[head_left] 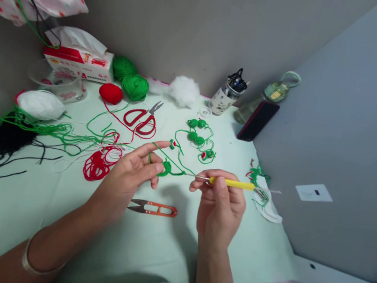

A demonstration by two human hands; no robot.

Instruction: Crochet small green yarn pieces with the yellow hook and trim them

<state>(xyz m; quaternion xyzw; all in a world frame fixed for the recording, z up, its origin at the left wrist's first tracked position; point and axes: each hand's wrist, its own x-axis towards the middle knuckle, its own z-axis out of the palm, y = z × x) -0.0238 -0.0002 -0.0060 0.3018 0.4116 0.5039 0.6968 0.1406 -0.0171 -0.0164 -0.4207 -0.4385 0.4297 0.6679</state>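
My left hand [134,171] pinches a small green crochet piece [166,168] between thumb and fingers, with green yarn looped over its raised forefinger. My right hand [220,203] is closed round a yellow-handled crochet hook [232,183] whose metal tip points left at the green piece. Both hands hover above a pale green table cover [40,204]. A strand of green yarn runs from the piece back to several small green crocheted balls [198,133].
Orange thread snips [153,208] lie under my hands. Red scissors [142,120], red yarn [110,93] and green yarn balls [135,86], tangled yarn at left [27,131], a tissue box [78,61], white stuffing [184,90], a jar [225,97], a bottle and a phone [258,120] stand behind.
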